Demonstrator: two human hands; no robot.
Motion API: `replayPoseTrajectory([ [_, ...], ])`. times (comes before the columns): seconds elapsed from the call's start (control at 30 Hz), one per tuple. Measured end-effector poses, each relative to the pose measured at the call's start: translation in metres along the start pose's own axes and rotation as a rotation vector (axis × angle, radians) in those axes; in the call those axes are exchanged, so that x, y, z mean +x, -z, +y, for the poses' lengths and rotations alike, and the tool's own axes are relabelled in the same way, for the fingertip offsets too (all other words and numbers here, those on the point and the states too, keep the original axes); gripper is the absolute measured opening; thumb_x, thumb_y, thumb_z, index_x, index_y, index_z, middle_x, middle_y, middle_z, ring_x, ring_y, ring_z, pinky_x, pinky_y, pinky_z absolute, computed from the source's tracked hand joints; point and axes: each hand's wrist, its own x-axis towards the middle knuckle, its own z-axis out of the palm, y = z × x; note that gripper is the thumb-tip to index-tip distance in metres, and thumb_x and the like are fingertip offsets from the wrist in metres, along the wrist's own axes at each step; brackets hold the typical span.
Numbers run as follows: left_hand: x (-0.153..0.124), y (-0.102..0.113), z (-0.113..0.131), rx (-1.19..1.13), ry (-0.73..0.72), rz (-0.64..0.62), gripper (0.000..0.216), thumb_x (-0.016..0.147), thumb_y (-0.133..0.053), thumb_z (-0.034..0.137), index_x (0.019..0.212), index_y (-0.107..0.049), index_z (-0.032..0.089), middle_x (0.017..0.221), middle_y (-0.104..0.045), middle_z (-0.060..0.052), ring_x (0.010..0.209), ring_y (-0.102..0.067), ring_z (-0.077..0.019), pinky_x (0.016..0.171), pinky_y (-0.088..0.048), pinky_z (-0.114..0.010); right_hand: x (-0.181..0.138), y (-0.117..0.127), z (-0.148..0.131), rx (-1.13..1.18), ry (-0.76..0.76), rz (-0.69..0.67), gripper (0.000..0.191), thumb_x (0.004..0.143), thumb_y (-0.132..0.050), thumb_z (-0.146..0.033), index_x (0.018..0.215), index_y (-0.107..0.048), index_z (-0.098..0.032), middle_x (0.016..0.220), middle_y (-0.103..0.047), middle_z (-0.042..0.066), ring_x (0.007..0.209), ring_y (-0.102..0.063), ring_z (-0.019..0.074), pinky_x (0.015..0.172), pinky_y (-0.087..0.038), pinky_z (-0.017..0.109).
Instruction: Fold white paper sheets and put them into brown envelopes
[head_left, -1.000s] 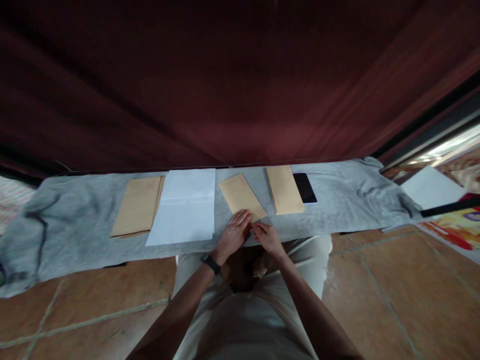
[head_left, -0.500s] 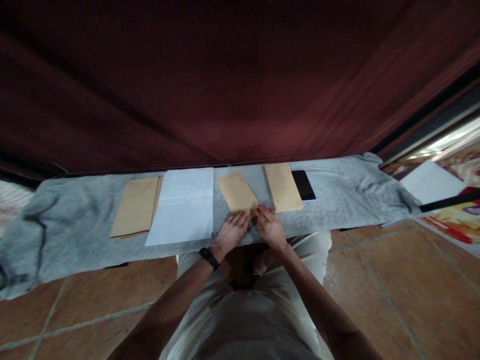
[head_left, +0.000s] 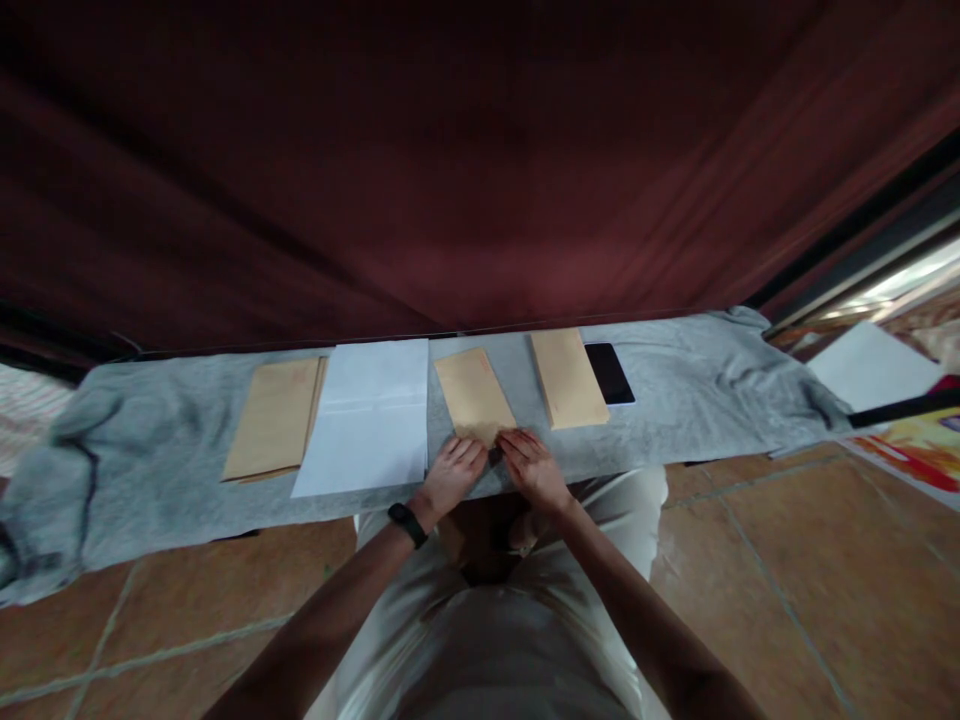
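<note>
A small tan paper envelope (head_left: 474,392) lies in front of me on the grey cloth, slightly tilted, its near end under my fingers. My left hand (head_left: 455,470) is closed on the near left corner, fingers bent and close together. At the near right corner my right hand (head_left: 534,470) pinches the edge, its fingertips almost meeting those of the left. The thumbs and the pinched edge are mostly hidden. Right of the envelope rests a stack of similar tan envelopes (head_left: 570,378). White paper sheets (head_left: 367,415) with a crosswise crease lie to the left.
Larger brown envelopes (head_left: 271,418) lie left of the white sheets. A dark-screened phone (head_left: 609,374) is beside the right stack. The grey cloth (head_left: 690,390) covers a narrow surface against a dark red draped fabric (head_left: 480,200). A white sheet (head_left: 874,365) lies far right, above the tiled floor.
The small envelope has turned a little straighter towards me. My right hand has shifted slightly left and nearer to me, and my left hand slightly left and nearer too.
</note>
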Motion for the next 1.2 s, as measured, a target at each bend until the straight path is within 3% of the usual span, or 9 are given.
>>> replayPoseTrajectory([
  [0.23, -0.004, -0.005, -0.002, -0.193, 0.113, 0.088, 0.034, 0.100, -0.043, 0.020, 0.126, -0.065, 0.020, 0.122, -0.071, -0.011, 0.118, -0.064, -0.0251, 0.106, -0.049, -0.045, -0.001, -0.004, -0.006, -0.023, 0.031, -0.052, 0.050, 0.101, -0.055, -0.030, 0.149, -0.051, -0.019, 0.154, -0.051, 0.012, 0.145, -0.046, 0.0266, 0.123, -0.036, 0.048],
  [0.33, 0.009, -0.006, 0.000, -0.285, 0.187, 0.136, 0.045, 0.104, -0.035, 0.027, 0.146, -0.051, 0.019, 0.148, -0.057, -0.012, 0.141, -0.049, -0.0230, 0.117, -0.042, -0.046, -0.003, -0.007, -0.006, -0.035, 0.044, -0.039, 0.050, 0.099, -0.057, -0.030, 0.148, -0.053, -0.018, 0.154, -0.051, 0.012, 0.144, -0.047, 0.0274, 0.122, -0.036, 0.049],
  [0.43, 0.031, -0.010, -0.005, -0.294, 0.126, 0.063, 0.051, 0.107, -0.029, 0.032, 0.154, -0.040, 0.018, 0.162, -0.040, -0.009, 0.153, -0.030, -0.0203, 0.125, -0.029, -0.046, -0.004, -0.009, -0.006, -0.058, 0.060, -0.047, 0.045, 0.100, -0.056, -0.031, 0.141, -0.059, -0.013, 0.145, -0.059, 0.016, 0.141, -0.050, 0.0282, 0.122, -0.037, 0.049],
  [0.57, 0.059, -0.020, -0.022, -0.230, 0.086, 0.003, 0.054, 0.107, -0.027, 0.036, 0.156, -0.037, 0.016, 0.165, -0.035, -0.010, 0.154, -0.027, -0.0191, 0.128, -0.019, -0.045, -0.003, -0.009, -0.006, -0.073, 0.047, -0.058, 0.046, 0.099, -0.056, -0.032, 0.141, -0.059, -0.015, 0.144, -0.061, 0.015, 0.140, -0.051, 0.0276, 0.122, -0.037, 0.049],
  [0.73, 0.082, -0.026, -0.045, -0.152, 0.103, 0.027, 0.054, 0.106, -0.030, 0.036, 0.155, -0.039, 0.017, 0.164, -0.036, -0.010, 0.154, -0.027, -0.0201, 0.128, -0.018, -0.046, -0.001, -0.008, -0.008, -0.058, 0.034, -0.057, 0.053, 0.099, -0.057, -0.030, 0.151, -0.049, -0.021, 0.151, -0.054, 0.010, 0.142, -0.049, 0.0259, 0.122, -0.036, 0.047],
  [0.97, 0.111, -0.033, -0.066, -0.117, 0.220, 0.071, 0.056, 0.102, -0.036, 0.038, 0.154, -0.042, 0.016, 0.163, -0.039, -0.012, 0.153, -0.030, -0.0235, 0.128, -0.017, -0.048, 0.000, -0.007, -0.008, -0.054, 0.035, -0.050, 0.055, 0.097, -0.058, -0.026, 0.152, -0.047, -0.023, 0.154, -0.052, 0.009, 0.143, -0.048, 0.0246, 0.123, -0.036, 0.046],
  [1.2, 0.121, -0.038, -0.084, -0.110, 0.347, 0.102, 0.064, 0.100, -0.038, 0.043, 0.156, -0.036, 0.013, 0.163, -0.037, -0.015, 0.153, -0.029, -0.0280, 0.127, -0.018, -0.049, 0.001, -0.007, -0.009, -0.052, 0.031, -0.055, 0.058, 0.097, -0.058, -0.025, 0.153, -0.045, -0.023, 0.154, -0.051, 0.008, 0.143, -0.048, 0.0250, 0.123, -0.037, 0.046],
])
